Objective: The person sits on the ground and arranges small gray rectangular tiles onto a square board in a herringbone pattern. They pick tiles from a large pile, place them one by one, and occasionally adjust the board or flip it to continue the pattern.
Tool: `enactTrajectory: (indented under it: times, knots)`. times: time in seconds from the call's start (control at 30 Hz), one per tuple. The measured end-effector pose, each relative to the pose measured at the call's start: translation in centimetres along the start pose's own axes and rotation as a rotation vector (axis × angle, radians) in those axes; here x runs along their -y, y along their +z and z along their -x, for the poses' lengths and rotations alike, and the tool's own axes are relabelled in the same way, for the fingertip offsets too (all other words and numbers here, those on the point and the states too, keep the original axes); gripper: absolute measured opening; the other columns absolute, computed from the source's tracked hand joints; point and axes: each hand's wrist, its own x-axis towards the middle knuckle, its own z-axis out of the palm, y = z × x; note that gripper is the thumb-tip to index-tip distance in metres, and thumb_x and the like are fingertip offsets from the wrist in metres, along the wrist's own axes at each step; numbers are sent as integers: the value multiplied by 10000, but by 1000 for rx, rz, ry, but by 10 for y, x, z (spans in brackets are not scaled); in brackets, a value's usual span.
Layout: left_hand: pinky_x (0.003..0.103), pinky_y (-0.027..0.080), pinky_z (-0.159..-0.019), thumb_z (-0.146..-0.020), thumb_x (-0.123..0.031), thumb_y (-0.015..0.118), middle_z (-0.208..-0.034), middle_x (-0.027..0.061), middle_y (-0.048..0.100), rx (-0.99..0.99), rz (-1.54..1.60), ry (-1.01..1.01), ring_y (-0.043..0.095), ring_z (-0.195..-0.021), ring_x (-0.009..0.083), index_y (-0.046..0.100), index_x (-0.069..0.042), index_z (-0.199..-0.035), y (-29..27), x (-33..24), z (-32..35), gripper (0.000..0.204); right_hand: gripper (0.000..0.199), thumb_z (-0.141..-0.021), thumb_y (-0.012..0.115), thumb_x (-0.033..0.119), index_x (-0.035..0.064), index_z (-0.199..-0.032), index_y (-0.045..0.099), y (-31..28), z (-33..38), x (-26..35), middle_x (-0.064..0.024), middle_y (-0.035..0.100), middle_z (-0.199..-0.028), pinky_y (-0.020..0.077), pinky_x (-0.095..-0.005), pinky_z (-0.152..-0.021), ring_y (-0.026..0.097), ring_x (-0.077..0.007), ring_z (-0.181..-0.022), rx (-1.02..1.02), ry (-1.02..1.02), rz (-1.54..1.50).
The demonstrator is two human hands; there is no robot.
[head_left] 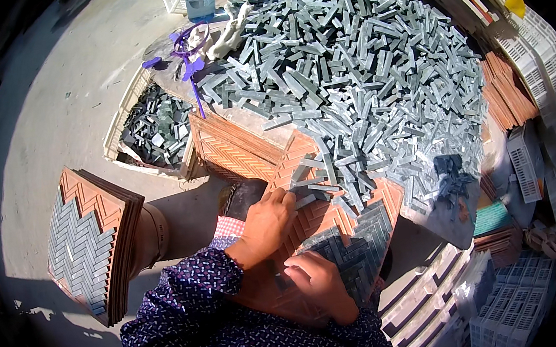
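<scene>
Beneath the curled left hand [269,221] and the loosely bent right hand [319,282] lies an orange, herringbone-grooved flat tray [310,222], reaching toward one o'clock. Whether either pinches anything, I cannot tell. Dark-grey rectangular stone-like strips [365,240] fill grooves at the right hand's two o'clock.

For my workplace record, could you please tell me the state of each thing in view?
Left hand: fingers bent, grip unclear
Right hand: fingers curled
Herringbone-grooved tray under hands: partly filled
Grey tile strips: loosely heaped
Herringbone-grooved tray topping left stack: partly filled
Cream plastic crate: open, holding dark pieces
Blue-topped bottle: upright
White cloth: crumpled
</scene>
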Motion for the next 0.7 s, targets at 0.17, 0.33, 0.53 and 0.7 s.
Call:
enactTrajectory:
  times: [0.17,0.33,0.53,0.7]
  knots:
    - [384,492,-649,-802,-88,656,-813,176,609,20,295,-109,611,-731,357,650,-15,-889,-35,15,31,113,127,-822,644,58,6,-937,631,-20,9,-7,-149,646,-888,514,-362,-707,638,-318,-806,-55,147,-15]
    - [401,499,-675,-789,-88,662,-892,159,638,138,322,-242,625,-780,349,648,-20,-885,-54,14,91,118,123,-820,639,54,4,-931,623,-22,2,-19,-151,636,-873,506,-359,-685,633,-321,-792,-43,125,-32]
    - [392,501,-684,-768,-79,672,-868,143,625,97,229,-289,617,-780,334,654,-28,-870,-51,8,118,115,175,-824,614,46,21,-996,594,-20,-38,-23,-142,608,-885,494,-384,-678,610,-346,-805,45,40,47]
    - [405,500,-707,-781,-95,657,-853,131,610,90,223,-296,606,-784,345,643,-40,-866,-50,8,121,101,283,-802,621,33,43,-1083,586,-9,-68,-36,-138,576,-1056,497,-385,-741,598,-341,-901,-52,-88,258]
